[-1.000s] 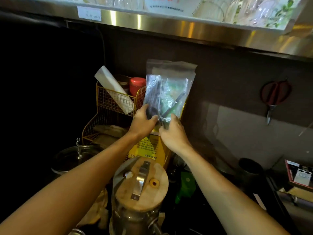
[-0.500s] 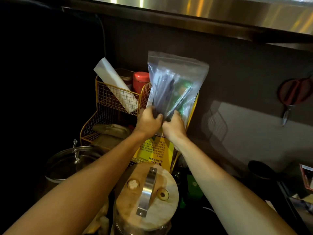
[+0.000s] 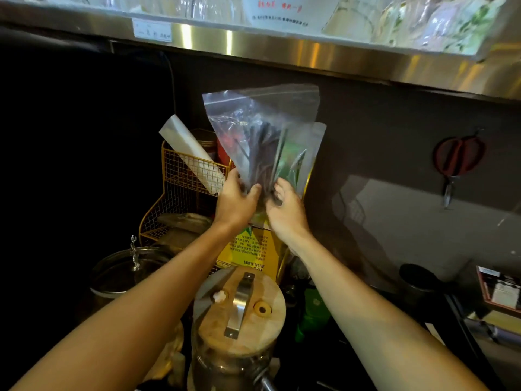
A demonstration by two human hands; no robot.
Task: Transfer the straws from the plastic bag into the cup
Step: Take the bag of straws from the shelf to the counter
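Straws (image 3: 260, 153), dark and bundled, stood upright inside the clear plastic bag (image 3: 282, 114) that I held up in front of the dark wall, its zip edge at the top. My left hand (image 3: 235, 201) gripped the bag's lower end from the left, thumb curled across the front of the plastic. My right hand (image 3: 286, 213) pinched the same lower end from the right, fingers bent round the gathered plastic just beside my left thumb, so both hands were clamped on the bag close together. The straws fanned upward from that pinched bottom. A second, flatter pouch with green print (image 3: 296, 162) showed behind the bag on the right; whether it lay inside it or behind it I could not tell.

Behind my hands stood a yellow wire rack (image 3: 180, 176) with a white rolled sheet (image 3: 191, 153) leaning in its upper basket, and a yellow printed carton (image 3: 253, 249) below the bag. Nearer to me sat a glass jar with a round wooden lid (image 3: 239, 311) and a metal clasp across it. A glass lid with a small metal knob (image 3: 132, 266) lay to the left. Red-handled scissors (image 3: 456, 162) hung on the wall at the right.
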